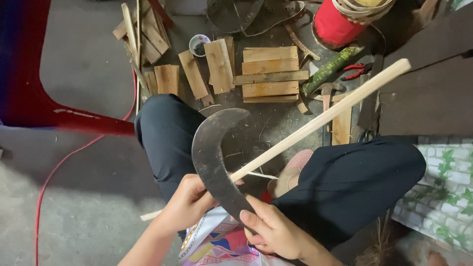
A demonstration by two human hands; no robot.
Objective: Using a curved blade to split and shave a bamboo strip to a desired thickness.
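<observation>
1. Left hand (189, 204) closed around a long pale wooden stick (325, 118), gripping it near its lower end; short stub of the stick sticks out past the wrist toward lower left
2. Stick runs diagonally from left hand up to upper right, far end above the person's right knee, tilted, off the floor
3. Right hand (273, 229) closed on the handle end of a dark curved blade (214, 152), thumb pressed on the metal
4. Blade arcs up from right hand and hooks to the right at the top; stick crosses it at mid-blade, touching; thin pale sliver (261, 175) peels off the stick just beside the crossing
5. Person seated, black trousers (345, 182) on both legs, pink shoe (295, 165) between knees under the stick
6. Floor (88, 64) ahead: stacked flat wood pieces (271, 74), more loose slats (148, 29) at upper left, small bowl (199, 44) near them
7. Green mottled bamboo piece (331, 68) lies right of the stack, red-handled pliers (357, 70) just beside it, hammer (327, 91) below
8. Red cylinder container (335, 24) at top, red chair (29, 74) at left, red cable (64, 162) trailing across the floor
</observation>
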